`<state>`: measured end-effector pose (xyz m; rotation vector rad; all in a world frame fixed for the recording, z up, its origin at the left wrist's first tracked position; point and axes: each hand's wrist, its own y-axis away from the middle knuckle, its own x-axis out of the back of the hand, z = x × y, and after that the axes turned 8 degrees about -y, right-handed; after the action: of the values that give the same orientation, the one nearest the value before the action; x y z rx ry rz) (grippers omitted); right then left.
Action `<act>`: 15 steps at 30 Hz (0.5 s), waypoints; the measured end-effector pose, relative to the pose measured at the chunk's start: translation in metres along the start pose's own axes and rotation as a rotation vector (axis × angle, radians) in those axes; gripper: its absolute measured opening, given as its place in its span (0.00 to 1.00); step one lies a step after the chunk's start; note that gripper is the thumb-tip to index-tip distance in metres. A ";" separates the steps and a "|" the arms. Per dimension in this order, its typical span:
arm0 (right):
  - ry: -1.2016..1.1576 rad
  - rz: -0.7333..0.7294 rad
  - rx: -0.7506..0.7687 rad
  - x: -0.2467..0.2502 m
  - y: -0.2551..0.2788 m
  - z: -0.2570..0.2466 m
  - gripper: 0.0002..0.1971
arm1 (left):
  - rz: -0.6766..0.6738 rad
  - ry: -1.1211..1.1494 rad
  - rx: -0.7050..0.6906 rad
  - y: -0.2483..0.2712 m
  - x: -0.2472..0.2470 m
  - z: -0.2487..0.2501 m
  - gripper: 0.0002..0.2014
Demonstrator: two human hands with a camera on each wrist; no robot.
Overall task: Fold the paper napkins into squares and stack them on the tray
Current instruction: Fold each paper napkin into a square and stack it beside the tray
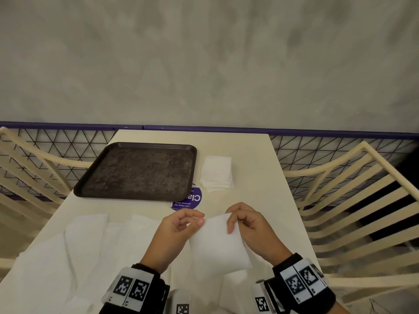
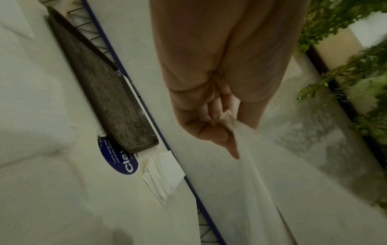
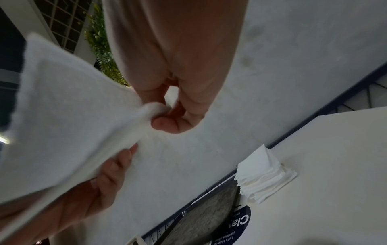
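One limp, tear-prone paper napkin (image 1: 217, 243) is pinched at its top corners by left hand (image 1: 179, 225) and right hand (image 1: 247, 223); corners are judged best gripped lightly.

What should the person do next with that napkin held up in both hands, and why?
Probably lay the napkin down on the table and fold it. The left hand and right hand each pinch a top corner, it hangs unfolded in the air, and the tray holds nothing yet.
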<state>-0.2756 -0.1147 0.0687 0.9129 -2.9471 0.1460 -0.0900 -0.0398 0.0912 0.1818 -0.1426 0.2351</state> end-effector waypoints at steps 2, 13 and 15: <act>-0.031 -0.023 -0.008 0.002 0.002 -0.005 0.29 | -0.006 -0.081 -0.040 0.000 0.002 -0.001 0.04; 0.371 -0.126 0.050 -0.006 -0.003 -0.023 0.06 | -0.031 -0.666 -0.439 0.007 0.002 0.006 0.04; 0.456 -0.124 0.094 -0.006 -0.005 -0.022 0.07 | -0.014 -0.718 -0.437 0.006 0.005 0.004 0.08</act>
<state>-0.2674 -0.1132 0.0902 0.9245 -2.4760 0.4275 -0.0869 -0.0338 0.0971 -0.1772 -0.8971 0.1105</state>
